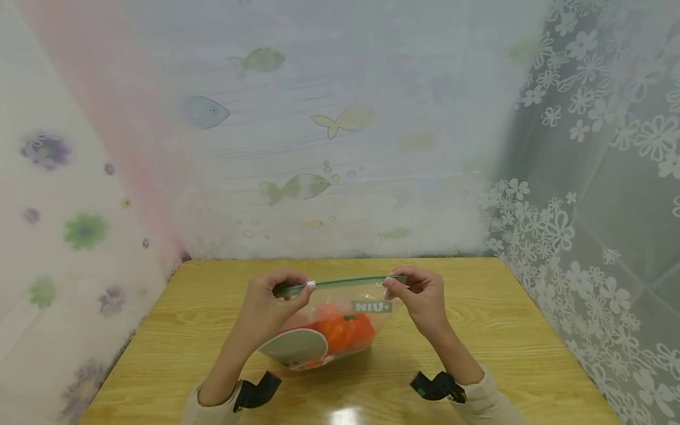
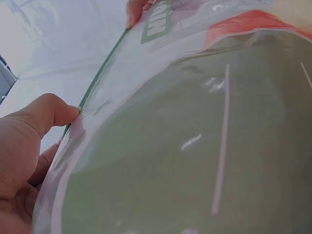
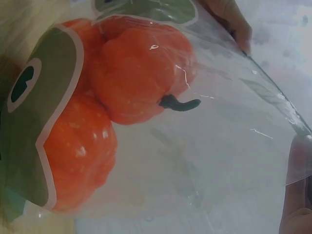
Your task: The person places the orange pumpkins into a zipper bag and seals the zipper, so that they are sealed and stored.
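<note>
A clear zip bag (image 1: 366,291) with a green zip strip and a "NIU+" label is held up by its top edge above the table. At the strip's left part, my left hand (image 1: 267,304) pinches the edge, its thumb right at a small white slider (image 1: 310,284). My right hand (image 1: 425,301) pinches the strip's right end between thumb and fingers. Several glossy orange-red bell peppers (image 3: 141,73) lie low in the bag, one showing a curved dark green stem (image 3: 180,103). A large green printed patch (image 2: 161,141) covers part of the bag's front.
The wood-grain table (image 1: 186,330) extends below and around the bag. Behind it hangs a pale curtain (image 1: 340,224) printed with fish, and a flowered sheer curtain (image 1: 600,248) is at the right. Black wrist mounts (image 1: 258,391) sit on both forearms.
</note>
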Available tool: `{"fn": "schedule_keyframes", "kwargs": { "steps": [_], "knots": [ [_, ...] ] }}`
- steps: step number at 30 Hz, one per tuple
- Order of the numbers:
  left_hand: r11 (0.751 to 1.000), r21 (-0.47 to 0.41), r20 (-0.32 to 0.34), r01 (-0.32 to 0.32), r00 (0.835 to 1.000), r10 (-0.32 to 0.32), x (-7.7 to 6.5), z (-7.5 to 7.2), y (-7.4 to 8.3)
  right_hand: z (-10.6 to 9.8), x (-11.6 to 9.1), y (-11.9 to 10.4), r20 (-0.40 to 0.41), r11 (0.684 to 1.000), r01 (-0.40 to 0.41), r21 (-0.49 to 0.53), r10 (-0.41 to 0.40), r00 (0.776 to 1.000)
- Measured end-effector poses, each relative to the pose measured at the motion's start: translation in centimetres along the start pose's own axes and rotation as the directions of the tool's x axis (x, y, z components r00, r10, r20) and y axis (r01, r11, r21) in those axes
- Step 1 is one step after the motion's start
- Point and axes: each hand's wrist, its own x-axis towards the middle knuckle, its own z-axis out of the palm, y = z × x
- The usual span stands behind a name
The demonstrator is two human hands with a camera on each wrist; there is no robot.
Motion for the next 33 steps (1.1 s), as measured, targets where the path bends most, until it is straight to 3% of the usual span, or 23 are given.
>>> {"fn": "schedule_keyframes", "kwargs": {
  "steps": [6,14,21,33],
  "knots": [
    [0.999,0.027,-0.020,-0.019,1.000,0.020,0.2,-0.1,0.0,-0.5,0.7,-0.7,0.065,0.999,-0.023,-0.030,0.025,0.998],
    [0.990,0.066,-0.017,-0.128,0.991,0.129,1.4,-0.4,-0.1,-1.0,2.7,-2.3,0.203,0.970,0.005,-0.244,0.046,0.978],
    [0.981,0.113,-0.033,-0.158,0.986,0.162,2.5,-1.6,-0.3,-0.6,3.7,-2.8,0.168,0.945,-0.037,-0.326,0.096,0.981],
    [0.983,0.156,-0.087,-0.095,0.990,0.109,2.3,-4.3,-0.7,-1.6,4.9,-2.1,0.110,0.967,0.001,-0.256,0.028,0.994]
  ]
}}
